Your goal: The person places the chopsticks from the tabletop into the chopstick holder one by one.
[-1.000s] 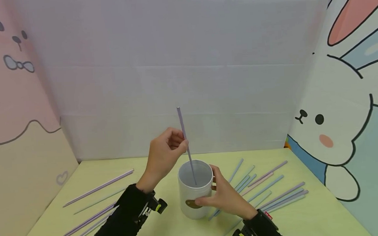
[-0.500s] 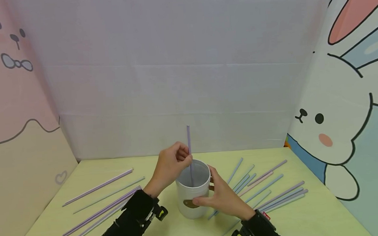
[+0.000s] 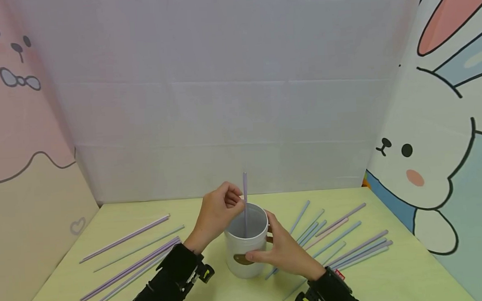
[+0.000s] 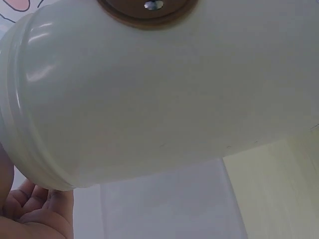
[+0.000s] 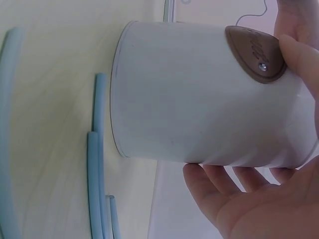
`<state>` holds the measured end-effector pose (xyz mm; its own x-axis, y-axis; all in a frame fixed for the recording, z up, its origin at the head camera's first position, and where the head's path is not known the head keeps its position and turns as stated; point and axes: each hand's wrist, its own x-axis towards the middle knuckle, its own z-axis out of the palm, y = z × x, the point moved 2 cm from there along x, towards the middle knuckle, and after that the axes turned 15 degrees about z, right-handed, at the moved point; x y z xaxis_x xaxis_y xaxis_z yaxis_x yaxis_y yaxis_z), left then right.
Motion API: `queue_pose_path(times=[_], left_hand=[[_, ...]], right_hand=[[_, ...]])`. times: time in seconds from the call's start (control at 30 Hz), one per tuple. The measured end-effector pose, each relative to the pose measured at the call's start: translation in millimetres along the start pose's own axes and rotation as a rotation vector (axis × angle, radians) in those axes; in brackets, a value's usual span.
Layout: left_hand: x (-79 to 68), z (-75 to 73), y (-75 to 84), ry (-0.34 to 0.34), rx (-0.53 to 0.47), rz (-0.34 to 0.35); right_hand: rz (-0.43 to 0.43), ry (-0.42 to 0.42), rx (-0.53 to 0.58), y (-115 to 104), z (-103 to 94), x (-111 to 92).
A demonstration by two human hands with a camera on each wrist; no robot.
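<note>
Head view: left hand (image 3: 218, 211) pinches upright straw (image 3: 244, 184), lower end inside cup (image 3: 234, 246); right hand (image 3: 286, 248) clamped round cup. Slack grip there could let straw tip cup.

Black sleeves (image 3: 160, 286), black wrist cameras (image 3: 302, 300), yellow patches (image 3: 207, 274), red tag (image 3: 339, 275) on right cuff (image 3: 329, 284)

White cup (image 3: 247, 244) – brown patch (image 5: 253, 50) (silver stud (image 5: 262, 66)), lilac stick (image 3: 245, 183), pale-yellow tabletop (image 3: 215, 283), pink-eared white rabbit print (image 3: 433, 158)
</note>
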<state>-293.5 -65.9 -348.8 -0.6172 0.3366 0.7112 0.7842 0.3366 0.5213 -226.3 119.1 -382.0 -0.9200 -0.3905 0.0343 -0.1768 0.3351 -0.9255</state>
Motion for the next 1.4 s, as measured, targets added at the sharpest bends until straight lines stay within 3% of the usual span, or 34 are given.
queue_pose_path(times=[0.27,0.47,0.67,0.9,1.13,1.4], left_hand=[[-2.8,-7.6,4.8,0.008,0.012,0.049],[-9.7,-21.1,22.3,-0.041,0.090,0.206],[-27.2,-35.3,40.0,-0.106,0.228,0.342],[-57.0,-47.1,55.2,-0.140,0.312,0.444],[-81.8,-41.6,58.7,-0.182,0.357,0.501],[-111.9,-25.2,41.8,-0.330,0.281,0.540]], right_hand=[[0.000,-0.012,0.002,0,0.3,0],[0.007,0.019,-0.102,7,-9.0,0],[0.006,0.054,-0.306,15,-47.8,-17],[-0.078,0.079,-0.605,16,-97.5,-53],[-0.120,0.193,-0.881,43,-148.6,-85],[-0.100,0.222,-1.011,92,-191.7,-106]])
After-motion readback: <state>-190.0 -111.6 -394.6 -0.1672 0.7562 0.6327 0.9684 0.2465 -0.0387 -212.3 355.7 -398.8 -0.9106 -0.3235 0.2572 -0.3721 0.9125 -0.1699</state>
